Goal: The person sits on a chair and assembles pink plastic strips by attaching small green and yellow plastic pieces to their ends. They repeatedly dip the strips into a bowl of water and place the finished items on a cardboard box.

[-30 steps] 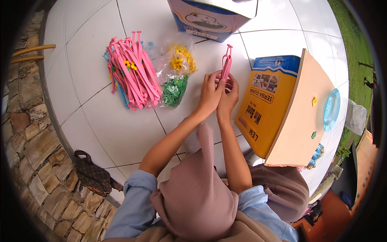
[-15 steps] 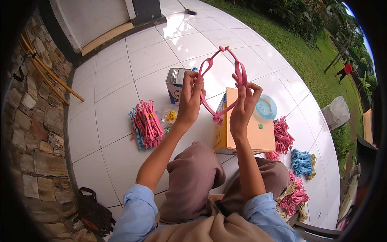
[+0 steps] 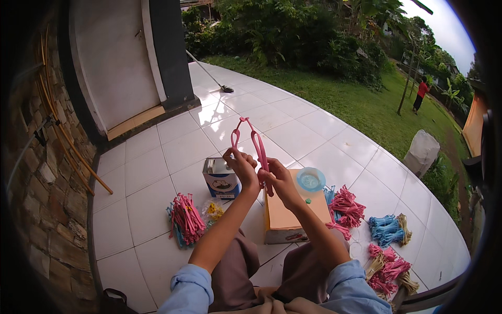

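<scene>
A pink looped strap [image 3: 257, 144] is held up in front of me, its top peaking in a narrow point with small knobs. My left hand [image 3: 243, 168] pinches its left side, where a small loop sticks up. My right hand [image 3: 281, 184] is closed on its right side, beside a longer loop; its lower part is partly hidden by my fingers. The hands are close together, above and left of a cardboard box [image 3: 285, 214]. On the box stand a round light-blue dish [image 3: 311, 179] and a small green piece [image 3: 308, 201].
Left of the box are a blue-and-white metal tin [image 3: 221, 183], a clear bag of yellow pieces [image 3: 214, 210] and a pile of pink straps [image 3: 187, 217]. Pink bundles [image 3: 347, 206] and blue bundles [image 3: 387, 230] lie to the right. Farther off are a broom [image 3: 226, 89], a white sack [image 3: 422, 150] and a person [image 3: 420, 95].
My hands have come closer together, narrowing the wide pink loop into a tall, slim shape. The view has tilted up, showing more of the garden and door.
</scene>
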Demonstrator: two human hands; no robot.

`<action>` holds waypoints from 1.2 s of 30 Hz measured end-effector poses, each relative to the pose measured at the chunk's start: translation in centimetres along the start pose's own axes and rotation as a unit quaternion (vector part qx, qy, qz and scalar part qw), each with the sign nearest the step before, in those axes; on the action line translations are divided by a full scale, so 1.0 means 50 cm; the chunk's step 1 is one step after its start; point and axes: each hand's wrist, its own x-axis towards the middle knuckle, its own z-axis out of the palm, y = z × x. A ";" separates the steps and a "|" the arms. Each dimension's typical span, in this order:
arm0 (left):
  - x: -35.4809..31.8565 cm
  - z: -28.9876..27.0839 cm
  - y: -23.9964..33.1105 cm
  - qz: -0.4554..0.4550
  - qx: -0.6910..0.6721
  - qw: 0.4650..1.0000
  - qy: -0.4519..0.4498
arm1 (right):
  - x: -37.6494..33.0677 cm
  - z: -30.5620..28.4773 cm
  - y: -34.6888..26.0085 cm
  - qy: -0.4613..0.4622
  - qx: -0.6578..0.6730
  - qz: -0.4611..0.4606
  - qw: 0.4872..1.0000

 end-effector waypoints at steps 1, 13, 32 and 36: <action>0.003 -0.002 -0.010 -0.040 -0.021 0.997 -0.054 | 0.002 -0.005 -0.008 0.015 -0.004 -0.015 1.000; 0.029 -0.067 0.052 0.443 0.515 0.722 -0.134 | 0.014 -0.099 -0.067 0.053 -0.057 0.123 0.989; 0.052 -0.164 0.128 0.217 0.527 0.711 -0.412 | 0.014 -0.114 -0.052 0.066 -0.175 -0.084 0.979; 0.055 -0.164 0.116 0.200 0.520 0.719 -0.416 | 0.010 -0.114 -0.055 0.057 -0.115 -0.058 0.990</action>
